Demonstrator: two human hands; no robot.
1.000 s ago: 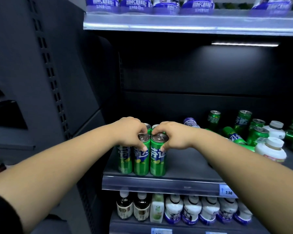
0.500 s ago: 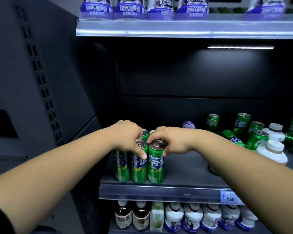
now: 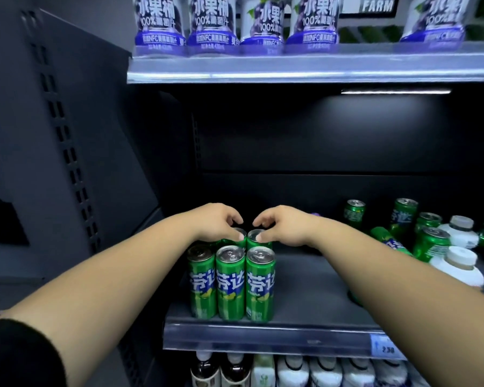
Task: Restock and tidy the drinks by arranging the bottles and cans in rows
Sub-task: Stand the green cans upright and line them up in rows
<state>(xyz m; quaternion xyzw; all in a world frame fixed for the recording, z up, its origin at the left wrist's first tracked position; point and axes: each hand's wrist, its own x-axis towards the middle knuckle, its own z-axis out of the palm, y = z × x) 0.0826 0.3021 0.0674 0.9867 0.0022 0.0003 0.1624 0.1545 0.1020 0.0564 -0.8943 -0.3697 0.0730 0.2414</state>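
Three green slim cans stand upright in a tight row at the front left of the dark middle shelf. Behind them stand two more green cans, the left one and the right one, mostly hidden. My left hand curls over the top of the left back can with its thumb on the rim. In the same way my right hand pinches the top of the right back can. The two hands nearly touch.
A loose jumble of green cans, some lying down, and white capped bottles fills the shelf's right side. Purple-labelled juice bottles line the shelf above; bottles stand on the shelf below. A perforated side panel rises on the left.
Both hands have left the tops of the front-row cans and moved back onto the two cans behind. The view has tilted up slightly.
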